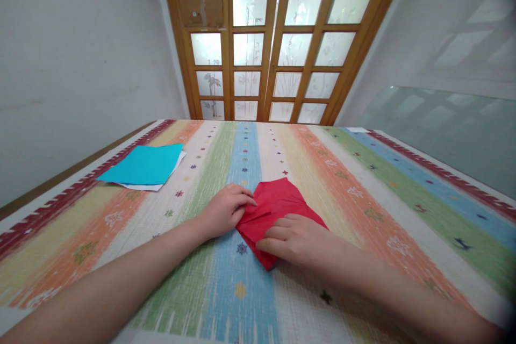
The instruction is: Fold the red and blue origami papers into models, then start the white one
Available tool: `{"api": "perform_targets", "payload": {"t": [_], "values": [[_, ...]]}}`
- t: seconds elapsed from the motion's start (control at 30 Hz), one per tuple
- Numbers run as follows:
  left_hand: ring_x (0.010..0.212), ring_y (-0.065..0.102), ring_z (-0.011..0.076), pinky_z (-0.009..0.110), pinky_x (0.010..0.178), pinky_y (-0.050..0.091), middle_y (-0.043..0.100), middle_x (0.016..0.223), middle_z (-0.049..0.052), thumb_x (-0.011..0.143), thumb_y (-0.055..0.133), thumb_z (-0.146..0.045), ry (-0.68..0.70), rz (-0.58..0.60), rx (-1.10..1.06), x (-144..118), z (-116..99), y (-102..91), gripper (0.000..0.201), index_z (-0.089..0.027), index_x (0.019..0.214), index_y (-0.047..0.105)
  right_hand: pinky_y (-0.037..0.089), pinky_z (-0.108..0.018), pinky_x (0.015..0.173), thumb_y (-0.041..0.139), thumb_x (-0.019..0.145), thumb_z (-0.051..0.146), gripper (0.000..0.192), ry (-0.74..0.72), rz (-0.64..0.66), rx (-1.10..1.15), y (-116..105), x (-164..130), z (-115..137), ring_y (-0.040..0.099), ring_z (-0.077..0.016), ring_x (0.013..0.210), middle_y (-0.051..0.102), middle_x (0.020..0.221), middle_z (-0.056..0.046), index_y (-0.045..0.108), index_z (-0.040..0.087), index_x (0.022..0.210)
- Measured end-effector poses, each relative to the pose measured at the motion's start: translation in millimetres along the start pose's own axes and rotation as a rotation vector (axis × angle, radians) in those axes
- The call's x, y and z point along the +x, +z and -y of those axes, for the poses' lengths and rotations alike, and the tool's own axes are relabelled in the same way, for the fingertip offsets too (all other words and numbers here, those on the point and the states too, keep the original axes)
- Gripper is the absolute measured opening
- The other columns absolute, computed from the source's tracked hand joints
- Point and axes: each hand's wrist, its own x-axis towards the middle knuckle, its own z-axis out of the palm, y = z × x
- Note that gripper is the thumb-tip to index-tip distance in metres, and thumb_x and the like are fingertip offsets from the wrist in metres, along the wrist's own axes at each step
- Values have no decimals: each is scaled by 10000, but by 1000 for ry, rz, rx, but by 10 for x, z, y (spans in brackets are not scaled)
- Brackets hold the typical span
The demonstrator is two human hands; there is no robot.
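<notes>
A sheet of red origami paper, creased and partly folded, lies on the striped tablecloth in front of me. My left hand is at its left corner, the fingers bent over the edge and pinching it. Across the lower right part rests my right hand, its fingers drawn together and gripping the folded paper. A lower corner of the paper points toward me below the right hand. The undersides of both hands' grips are partly hidden.
A stack of square paper with a turquoise sheet on top and white beneath sits at the left. The striped tablecloth covers the table. Beyond it are wooden glazed doors, with a glass panel at the right wall.
</notes>
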Motion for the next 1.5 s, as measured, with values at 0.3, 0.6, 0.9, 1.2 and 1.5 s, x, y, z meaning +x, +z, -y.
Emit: {"api": "perform_targets", "payload": {"t": [0.3,0.6,0.9,1.2,1.5], "values": [[1136,583,208,383,1035,451,678,1165,81,924,513,-132,126,140,91,-30,-89,56,267,-191,1098,707,449,-349,870,502,851,3,360,102,-77,135,58,-138,-533,648,-187,945,730,1018,-58,705,203,1071],[1126,588,251,411,1021,456,669,1169,108,926,582,-265,-23,132,218,-43,-47,47,261,-177,1155,670,476,-333,869,570,836,63,344,69,22,361,-44,-99,-380,645,-203,998,720,1073,-81,703,185,1129],[1058,615,222,416,1005,433,697,1124,74,947,538,-225,64,196,126,-43,-151,52,234,-219,1101,715,451,-272,730,516,992,255,229,126,44,461,-124,-141,-444,611,-154,772,699,825,-37,700,170,885],[1072,616,222,456,1090,356,701,1111,56,939,538,-219,108,290,41,-83,-402,92,211,-223,1094,681,424,-301,723,512,975,249,236,398,-86,282,18,-133,-543,587,-173,775,687,837,-54,662,163,815],[1085,597,228,408,1000,435,683,1175,70,962,493,-192,115,286,2,-69,-337,113,302,-227,1216,652,392,-282,692,561,941,233,154,524,-176,212,307,-106,-623,548,-166,761,622,818,-39,619,166,815]]}}
